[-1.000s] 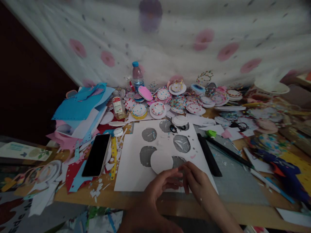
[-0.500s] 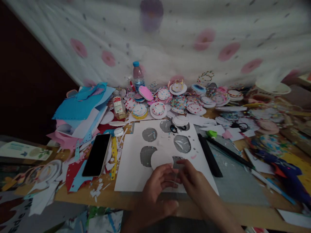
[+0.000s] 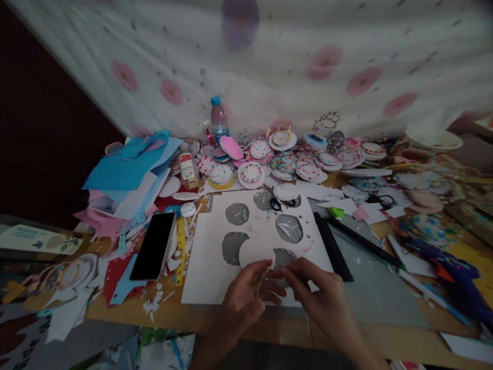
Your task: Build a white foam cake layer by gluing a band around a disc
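Probably light, bendy, best pinched endwise, the thin strand [image 3: 261, 282] curved by the cupped left hand [image 3: 246, 295], the narrowed right hand [image 3: 321, 293] at three o'clock, hold unclear.

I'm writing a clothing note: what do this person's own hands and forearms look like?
The left grip and right grip are bare hands, without gloves. No sleeve shows on the left forearm or right forearm. It is too dim to rule out small jewellery.

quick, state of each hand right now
Left hand: partly open, curled, a thin pale strand against it.
Right hand: closed in a pinch; whether on the strand cannot be told.
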{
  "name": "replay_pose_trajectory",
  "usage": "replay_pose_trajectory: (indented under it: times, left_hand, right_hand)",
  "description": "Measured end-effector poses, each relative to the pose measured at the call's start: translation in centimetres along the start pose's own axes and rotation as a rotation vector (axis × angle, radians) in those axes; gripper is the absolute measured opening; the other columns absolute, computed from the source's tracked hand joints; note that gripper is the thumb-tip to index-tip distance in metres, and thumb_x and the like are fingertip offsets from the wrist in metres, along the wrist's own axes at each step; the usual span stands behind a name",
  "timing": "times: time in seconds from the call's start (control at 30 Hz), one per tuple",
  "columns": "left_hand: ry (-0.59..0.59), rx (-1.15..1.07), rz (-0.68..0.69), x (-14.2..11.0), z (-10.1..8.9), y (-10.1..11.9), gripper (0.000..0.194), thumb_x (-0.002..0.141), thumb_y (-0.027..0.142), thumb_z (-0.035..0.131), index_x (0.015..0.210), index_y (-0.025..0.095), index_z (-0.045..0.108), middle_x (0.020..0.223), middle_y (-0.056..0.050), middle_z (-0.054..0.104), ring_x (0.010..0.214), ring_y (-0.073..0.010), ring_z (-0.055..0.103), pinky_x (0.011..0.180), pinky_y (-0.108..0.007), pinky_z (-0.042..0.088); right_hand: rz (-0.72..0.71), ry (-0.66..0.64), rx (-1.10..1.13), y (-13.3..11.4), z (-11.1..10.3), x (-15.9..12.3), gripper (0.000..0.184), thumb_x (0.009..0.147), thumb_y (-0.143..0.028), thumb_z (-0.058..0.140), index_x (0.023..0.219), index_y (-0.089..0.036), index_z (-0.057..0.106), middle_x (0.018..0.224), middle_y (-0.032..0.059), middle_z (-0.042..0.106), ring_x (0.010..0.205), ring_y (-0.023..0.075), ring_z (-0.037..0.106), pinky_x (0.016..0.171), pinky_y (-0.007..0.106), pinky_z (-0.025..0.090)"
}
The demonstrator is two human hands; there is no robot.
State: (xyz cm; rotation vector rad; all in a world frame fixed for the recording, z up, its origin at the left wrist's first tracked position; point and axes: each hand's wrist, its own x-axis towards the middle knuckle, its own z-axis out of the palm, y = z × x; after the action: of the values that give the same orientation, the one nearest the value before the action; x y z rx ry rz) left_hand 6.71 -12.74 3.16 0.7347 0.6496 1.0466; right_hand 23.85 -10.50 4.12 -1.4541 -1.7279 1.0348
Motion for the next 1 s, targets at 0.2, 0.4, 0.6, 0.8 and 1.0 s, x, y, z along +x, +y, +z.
replay_pose_trajectory:
  times: [0.2, 0.4, 0.6, 0.8, 1.0]
  left_hand:
    - [0.0, 0.035, 0.051, 0.0, 0.3, -0.2, 0.065, 0.072, 0.055, 0.07, 0.125, 0.02, 0.057, 0.111, -0.014, 0.063, 0.097, -0.0255, 0.061, 0.086, -0.038, 0.047]
    - [-0.008, 0.053, 0.085, 0.2, 0.6, -0.4, 0.057, 0.078, 0.056, 0.063, 0.121, 0.018, 0.06, 0.105, -0.013, 0.066, 0.093, -0.0235, 0.061, 0.083, -0.035, 0.047]
    - [0.008, 0.083, 0.065, 0.3, 0.7, -0.3, 0.051, 0.078, 0.051, 0.066, 0.12, 0.022, 0.061, 0.102, -0.01, 0.067, 0.094, -0.0212, 0.061, 0.087, -0.033, 0.046]
    - [0.025, 0.088, 0.044, 0.0, 0.5, -0.7, 0.055, 0.075, 0.055, 0.066, 0.119, 0.022, 0.062, 0.105, -0.01, 0.067, 0.095, -0.0221, 0.061, 0.087, -0.034, 0.046]
    - [-0.034, 0.165, -0.034, 1.3, -2.1, 0.1, 0.079, 0.082, 0.075, 0.029, 0.13, 0.017, 0.053, 0.119, -0.016, 0.062, 0.101, -0.0286, 0.059, 0.09, -0.043, 0.044]
  right_hand:
    - [-0.024, 0.072, 0.017, -0.8, 0.9, -0.2, 0.027, 0.091, -0.036, 0.051, 0.071, -0.02, 0.059, 0.053, -0.0033, 0.056, 0.045, 0.01, 0.05, 0.045, 0.019, 0.038]
    - [-0.066, 0.152, 0.078, -0.8, 1.1, -0.1, 0.024, 0.09, -0.033, 0.054, 0.071, -0.02, 0.057, 0.05, -0.0048, 0.057, 0.042, 0.0089, 0.052, 0.042, 0.016, 0.039]
    - [-0.1, 0.165, 0.101, -0.7, 1.2, 0.2, 0.023, 0.09, -0.03, 0.054, 0.07, -0.02, 0.056, 0.05, -0.0053, 0.058, 0.042, 0.008, 0.053, 0.041, 0.014, 0.04]
    - [-0.141, 0.194, 0.078, -0.7, 1.7, 0.0, 0.024, 0.091, -0.028, 0.053, 0.068, -0.02, 0.057, 0.05, -0.0049, 0.057, 0.041, 0.0077, 0.051, 0.041, 0.015, 0.039]
    - [-0.118, 0.121, 0.12, 0.5, 0.5, 2.2, 0.029, 0.088, -0.034, 0.057, 0.063, -0.019, 0.055, 0.046, -0.0044, 0.05, 0.04, 0.0086, 0.045, 0.04, 0.019, 0.033]
